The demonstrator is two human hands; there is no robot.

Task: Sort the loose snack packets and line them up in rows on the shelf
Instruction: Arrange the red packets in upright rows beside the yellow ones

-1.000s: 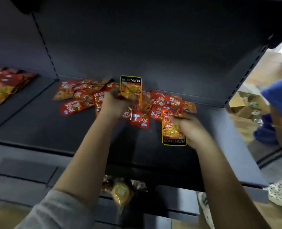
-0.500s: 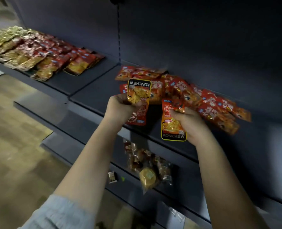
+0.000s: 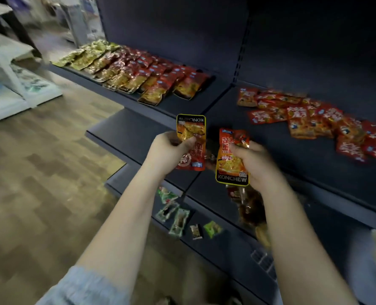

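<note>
Left hand (image 3: 168,150) gripping packet (image 3: 191,143) upside down; right hand (image 3: 252,164) gripping 2nd packet (image 3: 232,159) upright, both lifted off shelf (image 3: 314,170) vs 1 s ago. View swung left, so prob. carrying toward sorted rows (image 3: 143,75). Loose pile (image 3: 314,119) beyond right hand, well apart.

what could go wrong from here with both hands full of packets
1. The left hand pinches its packet upside down next to the right packet; it may get shelved the wrong way.
2. The right hand seems to hold more than one packet; one might slip.
3. The loose pile lies messy; sorted packets set nearby could mix back in.
</note>
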